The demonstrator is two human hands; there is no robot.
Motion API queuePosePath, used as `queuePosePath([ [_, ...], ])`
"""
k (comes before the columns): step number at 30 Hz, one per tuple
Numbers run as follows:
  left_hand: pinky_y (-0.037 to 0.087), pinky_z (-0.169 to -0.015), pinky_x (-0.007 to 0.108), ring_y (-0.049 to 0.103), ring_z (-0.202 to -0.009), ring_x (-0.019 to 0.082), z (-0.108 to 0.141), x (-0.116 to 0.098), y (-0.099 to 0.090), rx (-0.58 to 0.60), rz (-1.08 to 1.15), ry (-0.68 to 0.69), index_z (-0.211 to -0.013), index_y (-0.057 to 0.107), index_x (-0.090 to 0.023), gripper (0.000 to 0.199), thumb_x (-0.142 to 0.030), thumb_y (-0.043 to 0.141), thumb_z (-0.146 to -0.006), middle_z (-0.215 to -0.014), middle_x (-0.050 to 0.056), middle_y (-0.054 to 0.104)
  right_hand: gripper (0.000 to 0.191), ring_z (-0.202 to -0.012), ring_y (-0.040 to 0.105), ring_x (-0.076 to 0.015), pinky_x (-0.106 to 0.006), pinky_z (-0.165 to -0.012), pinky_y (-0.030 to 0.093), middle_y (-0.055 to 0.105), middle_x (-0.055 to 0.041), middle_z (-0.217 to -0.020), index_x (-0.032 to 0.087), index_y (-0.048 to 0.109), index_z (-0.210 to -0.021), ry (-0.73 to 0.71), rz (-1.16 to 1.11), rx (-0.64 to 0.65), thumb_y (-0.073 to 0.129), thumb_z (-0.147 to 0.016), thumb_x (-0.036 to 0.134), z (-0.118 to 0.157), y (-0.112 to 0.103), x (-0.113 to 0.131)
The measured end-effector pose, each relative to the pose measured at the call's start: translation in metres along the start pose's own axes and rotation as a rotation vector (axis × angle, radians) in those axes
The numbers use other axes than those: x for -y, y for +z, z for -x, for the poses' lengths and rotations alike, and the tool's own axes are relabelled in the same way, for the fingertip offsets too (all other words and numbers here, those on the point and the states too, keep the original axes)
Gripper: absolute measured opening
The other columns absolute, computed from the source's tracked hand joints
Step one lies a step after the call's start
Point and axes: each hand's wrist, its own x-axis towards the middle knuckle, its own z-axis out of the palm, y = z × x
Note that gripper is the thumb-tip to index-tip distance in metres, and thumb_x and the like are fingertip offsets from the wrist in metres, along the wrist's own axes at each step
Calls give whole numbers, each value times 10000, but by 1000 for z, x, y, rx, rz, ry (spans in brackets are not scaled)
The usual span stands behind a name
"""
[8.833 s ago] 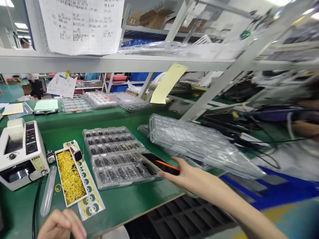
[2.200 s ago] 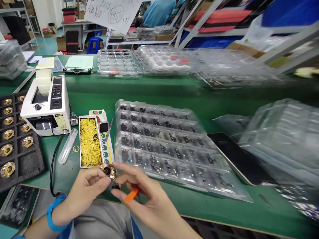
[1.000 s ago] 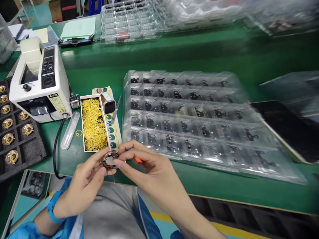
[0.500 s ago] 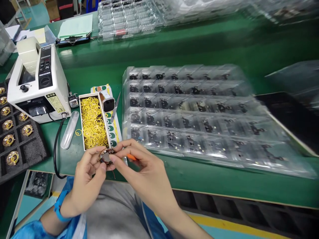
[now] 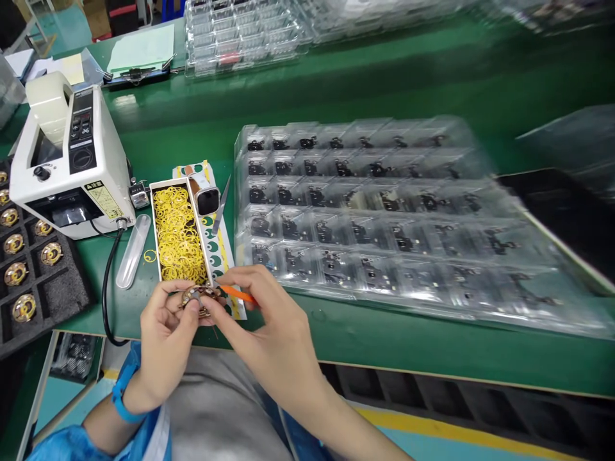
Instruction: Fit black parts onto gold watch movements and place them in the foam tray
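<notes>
Pinched a round part [image 5: 205, 292] in the left hand [image 5: 166, 339], held an orange stick [image 5: 237, 294] in the right hand [image 5: 270, 326], near yellow rings [image 5: 177, 230].

Green-topped bench [image 5: 408, 89] fills most of the view, thin pale edge strip along the near side, overhead light glaring on the surface. Floor [image 5: 427, 451] is teal with a yellow stripe [image 5: 413, 427] at lower right. Top left, past the bench: more pale teal floor, brown carton [image 5: 98, 19], white frame legs [image 5: 37, 24], something blue, cropped.
</notes>
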Motion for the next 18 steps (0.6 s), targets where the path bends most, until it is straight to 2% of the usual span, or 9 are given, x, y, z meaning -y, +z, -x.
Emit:
queuePosePath([
  [4,576,-560,193,704,-625,136,1,-1,-4,14,-33,-21,-933,593,-190,300,-404,769,-820,-715,-9,725,108,-787,635,-155,-261,-676,517,612,-24,-832,203,561,-826,-26,-48,131,586,-917,150,-7,-3,-1],
  [7,568,-632,222,684,-673,148,-2,-6,-10,84,-197,2,-884,650,-173,147,-296,719,-844,-728,14,713,140,-743,630,-154,-256,-623,502,618,-31,-811,199,532,-798,-92,-4,170,541,-913,120,-14,-6,1],
  [9,532,-658,215,648,-700,144,-5,-11,-15,95,-359,104,-794,696,-162,28,-186,695,-808,-739,25,694,126,-762,647,-166,-264,-626,513,640,-46,-822,196,544,-825,-205,66,145,529,-911,105,-14,-9,3],
  [12,461,-605,201,570,-655,127,-8,-15,-20,9,-475,205,-688,689,-165,67,-132,686,-746,-676,10,633,78,-718,653,-161,-266,-598,519,690,-55,-834,196,593,-942,-412,164,45,561,-922,127,-4,-14,7],
  [15,446,-561,190,559,-584,110,-8,-16,-20,-33,-360,62,-676,612,-168,128,-194,726,-728,-621,-8,632,165,-581,614,-133,-272,-506,478,736,-21,-788,222,640,-1013,-599,292,1,572,-921,103,10,-18,8],
  [18,441,-482,163,551,-491,89,-3,-16,-18,0,-184,-87,-710,544,-178,275,-268,804,-704,-578,-28,644,191,-561,621,-136,-288,-493,478,766,-28,-797,225,663,-1005,-639,376,-44,556,-931,84,13,-18,7],
])
